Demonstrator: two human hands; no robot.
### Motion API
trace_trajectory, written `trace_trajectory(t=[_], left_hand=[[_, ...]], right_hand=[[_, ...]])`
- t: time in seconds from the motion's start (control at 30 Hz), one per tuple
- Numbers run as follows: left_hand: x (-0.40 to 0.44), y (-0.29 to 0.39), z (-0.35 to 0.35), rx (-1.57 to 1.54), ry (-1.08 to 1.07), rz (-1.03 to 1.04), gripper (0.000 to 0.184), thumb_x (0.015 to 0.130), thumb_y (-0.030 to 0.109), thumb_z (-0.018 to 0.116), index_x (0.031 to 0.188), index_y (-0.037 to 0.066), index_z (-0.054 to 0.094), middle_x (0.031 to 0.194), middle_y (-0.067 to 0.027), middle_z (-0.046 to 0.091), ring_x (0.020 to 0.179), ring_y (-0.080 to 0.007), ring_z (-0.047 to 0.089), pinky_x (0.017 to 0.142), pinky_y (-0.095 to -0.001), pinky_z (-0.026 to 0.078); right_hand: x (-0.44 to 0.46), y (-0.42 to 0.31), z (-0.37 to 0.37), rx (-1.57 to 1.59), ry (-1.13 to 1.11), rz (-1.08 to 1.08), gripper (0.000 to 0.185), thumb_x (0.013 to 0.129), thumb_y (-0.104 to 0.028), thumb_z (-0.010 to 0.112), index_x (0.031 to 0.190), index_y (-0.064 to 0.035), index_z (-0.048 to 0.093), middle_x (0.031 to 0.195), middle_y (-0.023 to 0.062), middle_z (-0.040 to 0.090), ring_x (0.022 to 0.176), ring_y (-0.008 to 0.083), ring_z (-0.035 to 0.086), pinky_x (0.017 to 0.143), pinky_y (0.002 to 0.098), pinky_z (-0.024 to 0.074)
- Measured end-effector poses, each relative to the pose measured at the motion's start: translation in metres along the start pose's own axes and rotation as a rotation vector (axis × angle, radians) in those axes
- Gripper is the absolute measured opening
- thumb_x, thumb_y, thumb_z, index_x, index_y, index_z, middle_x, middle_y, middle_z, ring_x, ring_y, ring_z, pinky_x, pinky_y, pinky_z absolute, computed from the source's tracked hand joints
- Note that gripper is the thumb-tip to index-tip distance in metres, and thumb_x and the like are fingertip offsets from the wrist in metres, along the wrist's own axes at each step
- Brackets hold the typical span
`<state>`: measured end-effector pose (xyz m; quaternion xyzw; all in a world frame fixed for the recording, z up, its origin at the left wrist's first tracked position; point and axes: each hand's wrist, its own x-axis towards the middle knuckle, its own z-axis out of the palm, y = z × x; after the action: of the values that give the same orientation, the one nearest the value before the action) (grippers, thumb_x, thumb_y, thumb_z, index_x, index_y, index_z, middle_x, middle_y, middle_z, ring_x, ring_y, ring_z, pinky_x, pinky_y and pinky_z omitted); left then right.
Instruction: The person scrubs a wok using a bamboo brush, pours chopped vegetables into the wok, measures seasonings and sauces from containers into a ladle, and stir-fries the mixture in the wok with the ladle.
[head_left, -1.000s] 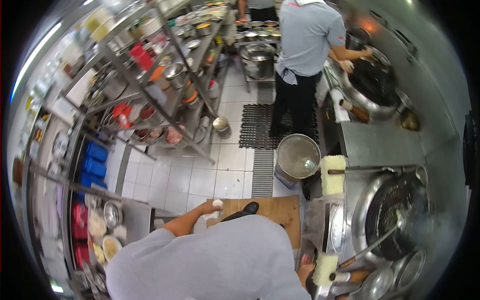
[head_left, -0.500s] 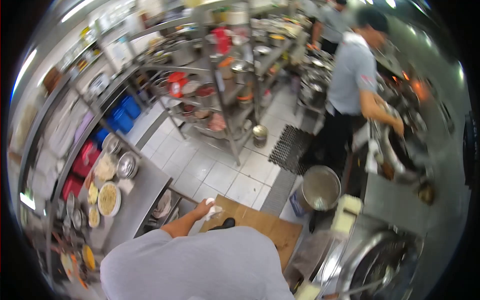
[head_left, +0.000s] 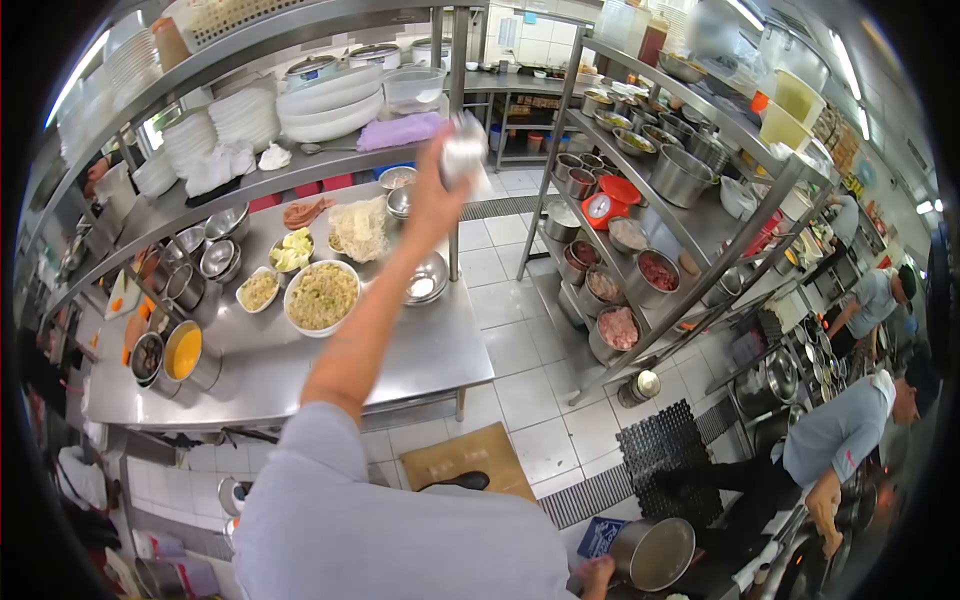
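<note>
My left hand is raised at the end of an outstretched arm, near the shelf's end post. Its fingers are closed around a whitish bundle, blurred and possibly cloth. Below the arm, on the steel table, stand a white bowl of fried rice, a smaller bowl of similar food, a heap of pale noodles and stacked metal bowls. At the bottom edge my right hand shows only in part, beside a large metal pot; its fingers are mostly hidden.
White plates and a purple cloth lie on the shelf above the table. A rack holds metal containers of ingredients and a red scale. A co-worker stands at the stoves on the right.
The view has swung left toward the steel table. My left hand has risen from low near the board to shelf height, still holding the whitish bundle. My right hand has come into view.
</note>
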<state>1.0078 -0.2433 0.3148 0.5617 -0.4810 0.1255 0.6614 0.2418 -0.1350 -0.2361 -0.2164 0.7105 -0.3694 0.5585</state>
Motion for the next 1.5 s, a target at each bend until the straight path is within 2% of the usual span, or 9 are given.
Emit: trace_trajectory(t=[0.1, 0.23, 0.43, 0.6, 0.83, 1.0, 1.17, 1.4, 1.5], left_hand=[[0.105, -0.028, -0.055, 0.826, 0.071, 0.643, 0.06, 0.083, 0.0, 0.059, 0.142, 0.013, 0.052, 0.134, -0.0217, 0.056, 0.125, -0.0436, 0.051, 0.109, -0.0523, 0.038], [0.149, -0.169, -0.104, 1.139, -0.625, 0.209, 0.05, 0.098, 0.037, 0.055, 0.144, 0.017, 0.053, 0.152, -0.0209, 0.043, 0.14, -0.0388, 0.04, 0.116, -0.0483, 0.033], [0.116, -0.043, -0.077, 1.038, -0.253, 0.598, 0.063, 0.097, 0.037, 0.059, 0.151, 0.009, 0.042, 0.151, -0.0207, 0.046, 0.143, -0.0384, 0.037, 0.117, -0.0454, 0.031], [-0.06, 0.045, 0.026, -0.805, -1.013, -0.115, 0.093, 0.087, 0.054, 0.07, 0.154, 0.004, 0.03, 0.142, -0.0213, 0.053, 0.126, -0.0358, 0.057, 0.104, -0.0514, 0.046], [-0.48, -0.021, 0.219, -0.475, -1.574, -1.008, 0.076, 0.095, 0.036, 0.065, 0.155, 0.005, 0.03, 0.14, -0.0218, 0.054, 0.131, -0.0325, 0.052, 0.107, -0.0451, 0.041], [-0.556, -0.069, 0.207, -0.089, -2.026, -0.914, 0.07, 0.095, 0.031, 0.064, 0.152, 0.004, 0.033, 0.134, -0.0205, 0.058, 0.124, -0.0299, 0.055, 0.102, -0.0421, 0.044], [-0.562, -0.065, 0.231, 0.07, -2.154, -0.747, 0.065, 0.095, 0.026, 0.064, 0.15, 0.004, 0.037, 0.127, -0.0191, 0.061, 0.116, -0.0274, 0.059, 0.097, -0.0391, 0.046], [-0.574, -0.051, 0.272, 0.085, -2.199, -0.57, 0.058, 0.094, 0.019, 0.063, 0.146, 0.003, 0.042, 0.118, -0.0172, 0.066, 0.105, -0.0238, 0.064, 0.09, -0.0349, 0.05], [-0.595, -0.05, 0.283, -0.003, -2.21, -0.519, 0.056, 0.094, 0.016, 0.063, 0.145, 0.002, 0.044, 0.114, -0.0163, 0.069, 0.101, -0.0223, 0.066, 0.087, -0.0331, 0.052]], right_hand=[[0.043, -0.045, 0.04, 0.069, -0.178, -0.086, 0.036, 0.086, 0.0, 0.053, 0.119, -0.013, 0.05, 0.07, 0.0052, 0.053, 0.051, 0.0195, 0.053, 0.036, 0.0342, 0.0435], [-0.012, -0.094, 0.135, -0.163, -0.147, -0.151, 0.044, 0.093, -0.007, 0.06, 0.136, -0.008, 0.051, 0.089, 0.0109, 0.064, 0.066, 0.02, 0.065, 0.053, 0.0334, 0.0553], [-0.077, -0.044, 0.168, -0.69, -0.385, -0.118, 0.042, 0.094, -0.014, 0.061, 0.134, -0.0052, 0.056, 0.086, 0.011, 0.068, 0.069, 0.0165, 0.068, 0.054, 0.0294, 0.0559], [-0.093, 0.024, 0.105, -0.921, -0.347, -0.152, 0.046, 0.091, -0.019, 0.061, 0.135, -0.0059, 0.057, 0.093, 0.0139, 0.071, 0.077, 0.0218, 0.069, 0.07, 0.0377, 0.0558], [-0.273, -0.095, -0.06, -0.62, 0.796, -0.705, 0.041, 0.087, -0.012, 0.066, 0.126, -0.0026, 0.059, 0.127, 0.0211, 0.06, 0.121, 0.0379, 0.055, 0.104, 0.0457, 0.0439], [-0.419, -0.074, -0.183, -0.821, 1.905, 0.034, 0.051, 0.081, -0.002, 0.067, 0.131, -0.003, 0.057, 0.114, 0.0237, 0.062, 0.107, 0.0418, 0.059, 0.098, 0.0484, 0.0464], [-0.407, 0.038, -0.255, 0.833, 1.174, -0.053, 0.022, 0.096, -0.016, 0.062, 0.111, -0.005, 0.051, 0.079, 0.0064, 0.058, 0.055, 0.0184, 0.055, 0.047, 0.0372, 0.0469], [-0.469, 0.042, -0.339, 1.441, 0.846, -0.922, 0.02, 0.099, -0.027, 0.061, 0.113, -0.0128, 0.056, 0.073, -0.0005, 0.051, 0.049, 0.0085, 0.043, 0.041, 0.0276, 0.0349], [-0.513, 0.038, -0.421, 1.15, 1.105, -0.538, 0.02, 0.1, -0.03, 0.059, 0.109, -0.0118, 0.055, 0.075, 0.0003, 0.052, 0.053, 0.0109, 0.047, 0.042, 0.0287, 0.0382]])
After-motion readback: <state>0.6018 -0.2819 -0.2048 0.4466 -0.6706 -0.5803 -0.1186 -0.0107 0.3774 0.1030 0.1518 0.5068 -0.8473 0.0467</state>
